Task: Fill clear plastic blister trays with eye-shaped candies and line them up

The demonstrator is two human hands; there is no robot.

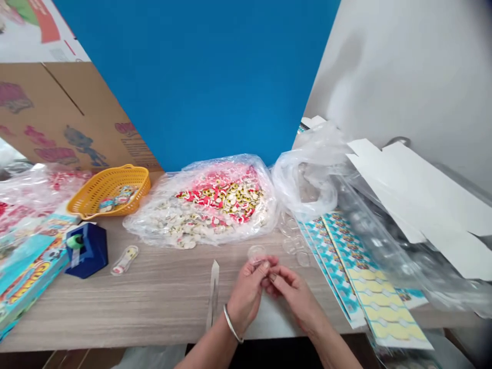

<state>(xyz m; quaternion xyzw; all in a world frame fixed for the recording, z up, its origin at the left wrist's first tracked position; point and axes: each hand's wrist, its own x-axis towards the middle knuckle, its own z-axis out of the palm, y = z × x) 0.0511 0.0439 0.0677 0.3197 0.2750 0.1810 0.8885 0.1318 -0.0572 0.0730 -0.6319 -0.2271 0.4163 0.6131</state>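
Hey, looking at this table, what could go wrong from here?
The small clear plastic piece seems held only by the fingertips of the left hand, so it might slip and be hard to spot on the wood-grain table.

The clear plastic bag of small red, white and yellow pieces appears open; a bump could scatter some.

The long yellow-and-turquoise printed sheet seems to jut past the table's front edge and could get knocked off.

Our worktop (pixel 161 307) is wood-grained. On it we see a yellow basket (pixel 143 188), clear bag (pixel 215 233) and tape dispenser (pixel 94 253).
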